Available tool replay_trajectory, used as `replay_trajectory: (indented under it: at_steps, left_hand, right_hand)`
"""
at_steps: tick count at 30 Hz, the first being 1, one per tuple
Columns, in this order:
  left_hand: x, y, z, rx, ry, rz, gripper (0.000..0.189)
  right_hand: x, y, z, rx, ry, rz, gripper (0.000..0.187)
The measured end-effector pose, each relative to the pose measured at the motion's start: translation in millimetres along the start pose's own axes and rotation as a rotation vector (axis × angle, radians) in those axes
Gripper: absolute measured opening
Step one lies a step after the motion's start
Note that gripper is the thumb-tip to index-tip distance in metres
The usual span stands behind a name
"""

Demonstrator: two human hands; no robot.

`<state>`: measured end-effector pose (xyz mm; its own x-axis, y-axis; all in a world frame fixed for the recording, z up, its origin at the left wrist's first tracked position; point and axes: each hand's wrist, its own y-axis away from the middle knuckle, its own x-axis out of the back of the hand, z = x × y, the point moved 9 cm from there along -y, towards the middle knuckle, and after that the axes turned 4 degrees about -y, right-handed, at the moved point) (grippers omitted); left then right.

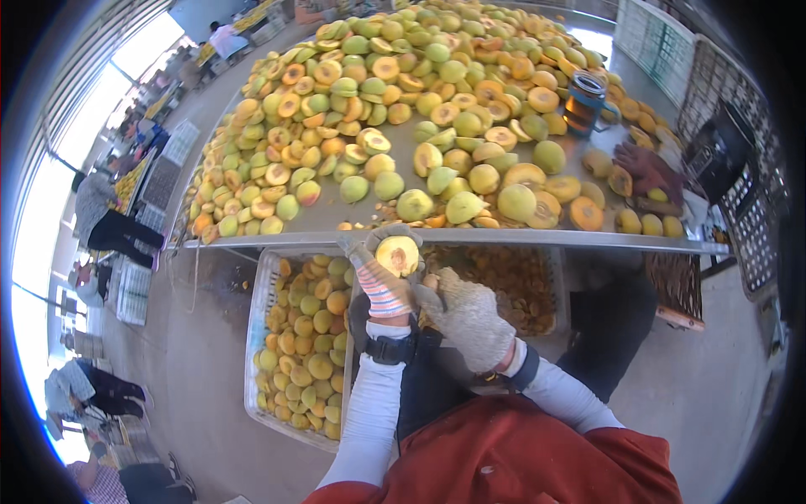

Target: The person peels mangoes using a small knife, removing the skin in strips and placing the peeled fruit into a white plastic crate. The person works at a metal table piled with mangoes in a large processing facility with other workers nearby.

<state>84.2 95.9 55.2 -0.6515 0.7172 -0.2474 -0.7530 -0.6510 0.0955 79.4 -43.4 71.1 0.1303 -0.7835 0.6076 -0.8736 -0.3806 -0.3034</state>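
My left hand (384, 283), in a striped knit glove, holds a halved yellow peach (397, 255) with its cut face up, its center reddish-brown. Close beside it on the right is my right hand (469, 315) in a grey knit glove, its fingers curled near the fruit. Whether something sits in those fingers is hidden. Both hands are just in front of the steel table's edge (567, 237). Halved and whole peaches (352, 94) are heaped across the tabletop. Below the hands on the left stands a white plastic crate (253, 378) filled with peaches.
A second crate (557, 296) under the table holds brownish pieces. On the table's right are a tea-filled jar (584, 104) and another person's hand (645, 167). Perforated crates (724, 94) stand at the right. Other people (110, 201) work at tables along the left.
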Motion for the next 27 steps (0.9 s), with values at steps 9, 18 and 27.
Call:
replay_trajectory:
  at_steps: [9, 18, 27]
  left_hand:
    - [-6, 21, -18, -0.023, -0.023, -0.004, 0.071]
    - [-42, 8, -15, -0.128, -0.414, -0.405, 0.024]
    - [-65, -2, -2, -0.369, -1.319, -0.273, 0.053]
  right_hand:
    - [-9, 8, 15, -0.084, -0.044, -0.009, 0.035]
    - [-34, 11, 48, -0.531, -1.049, -0.592, 0.039]
    - [-56, 35, 17, -1.02, -1.846, -0.749, 0.041]
